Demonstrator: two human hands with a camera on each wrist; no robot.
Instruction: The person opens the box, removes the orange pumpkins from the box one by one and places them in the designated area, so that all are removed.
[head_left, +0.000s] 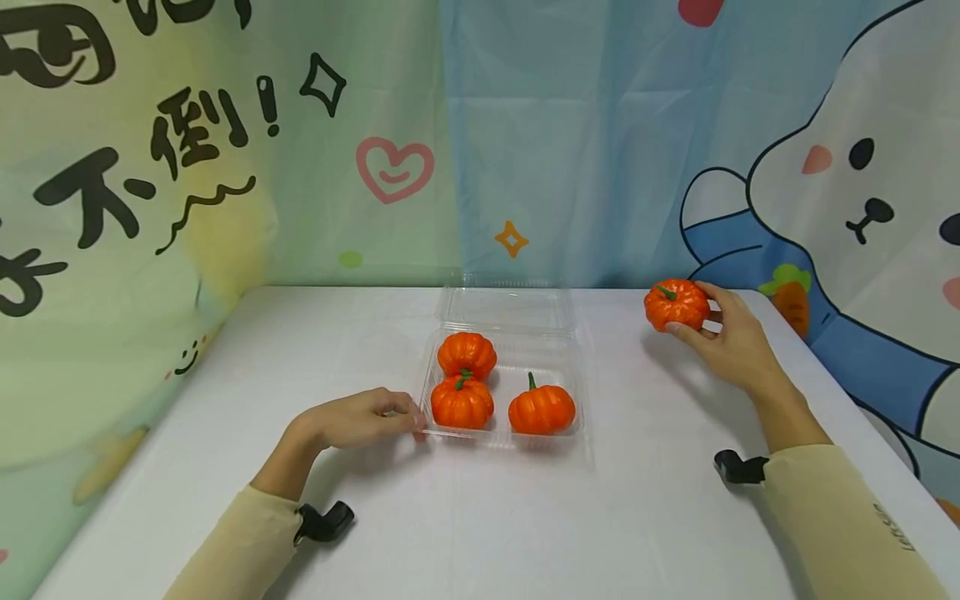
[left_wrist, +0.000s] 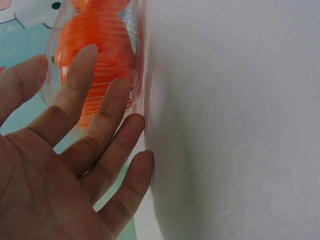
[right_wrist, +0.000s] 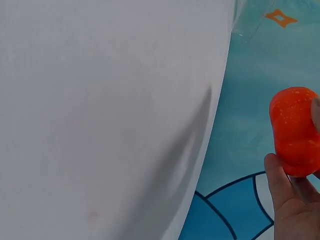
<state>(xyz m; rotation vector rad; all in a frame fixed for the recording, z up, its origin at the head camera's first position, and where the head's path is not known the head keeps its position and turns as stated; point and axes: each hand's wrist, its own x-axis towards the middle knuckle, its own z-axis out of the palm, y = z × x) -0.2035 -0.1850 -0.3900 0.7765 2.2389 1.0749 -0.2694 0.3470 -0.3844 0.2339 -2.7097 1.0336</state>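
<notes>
In the head view my right hand [head_left: 733,343] grips a small orange toy pumpkin [head_left: 678,307] with a green stem, held above the table's back right. The right wrist view shows this pumpkin [right_wrist: 295,132] at its right edge, partly cut off. A clear plastic box [head_left: 504,435] stands mid-table with its lid [head_left: 506,308] folded back. Two pumpkins lie on its left side, one behind [head_left: 467,353] and one in front [head_left: 461,406]; another pumpkin [head_left: 542,410] lies front right. My left hand [head_left: 367,418] touches the box's front left corner, fingers fairly straight against its ribbed wall.
The white table [head_left: 510,533] ends at a printed cloth backdrop [head_left: 360,225] with cartoon figures. Black wrist mounts [head_left: 326,522] stick out from both sleeves, close over the tabletop.
</notes>
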